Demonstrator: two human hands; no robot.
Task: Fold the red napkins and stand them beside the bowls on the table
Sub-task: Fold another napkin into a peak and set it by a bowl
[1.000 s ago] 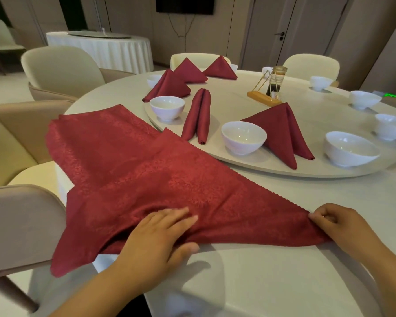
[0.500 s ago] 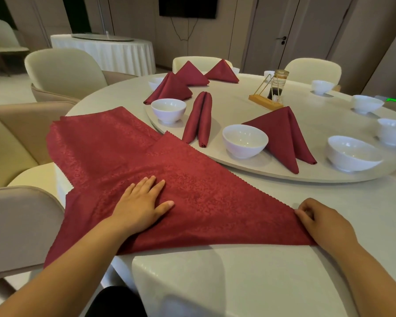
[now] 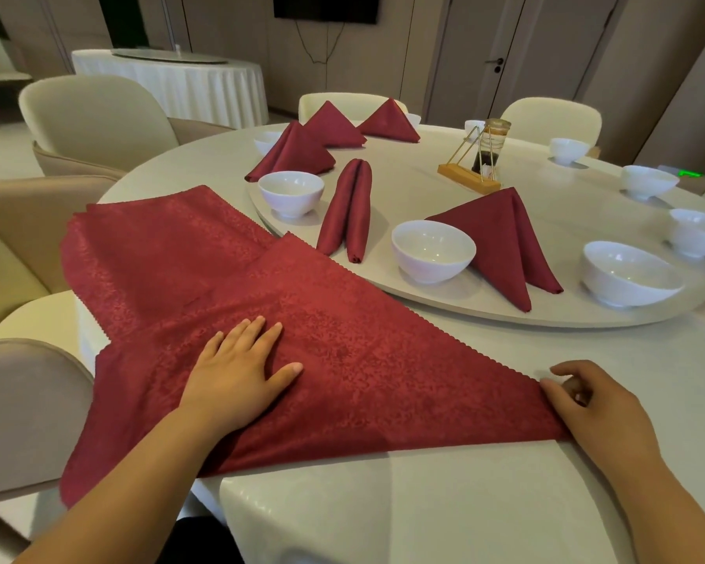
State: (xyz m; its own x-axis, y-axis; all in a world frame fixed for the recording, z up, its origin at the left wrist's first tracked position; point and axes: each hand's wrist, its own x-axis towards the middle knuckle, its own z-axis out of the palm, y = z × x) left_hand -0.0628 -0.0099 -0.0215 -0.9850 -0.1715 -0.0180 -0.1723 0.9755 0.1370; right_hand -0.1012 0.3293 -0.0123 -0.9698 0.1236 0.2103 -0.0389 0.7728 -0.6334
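While the left grip (image 3: 237, 376) lies palm down on the triangular napkin (image 3: 363, 360), fingers straight and slightly spread, the right grip (image 3: 599, 409) is closed on the same cloth: thumb and curled fingers pinch its right-hand corner against the worktop (image 3: 424, 494). Both grips are bare hands.

The triangular napkin is red. Its long folded edge runs along the near side and its apex points away toward the turntable (image 3: 505, 321). A zigzag-cut edge runs down the right slope to the pinched corner. The left end of the cloth hangs over the worktop edge. The far-left part of the triangle overlaps a flat red napkin (image 3: 151, 246) spread open on the worktop.

On the turntable, the nearest bowl (image 3: 433, 250) is white and upright, with a standing napkin (image 3: 501, 238) just beside it on the right. A rolled napkin (image 3: 349, 209) lies between this bowl and a second bowl (image 3: 290, 193). Three further folded napkins (image 3: 330, 124) stand behind the second bowl. A condiment stand (image 3: 471, 181) with a wooden base sits near the turntable centre. More white bowls (image 3: 627, 274) line the right side. Cream chairs (image 3: 94, 116) surround the worktop.
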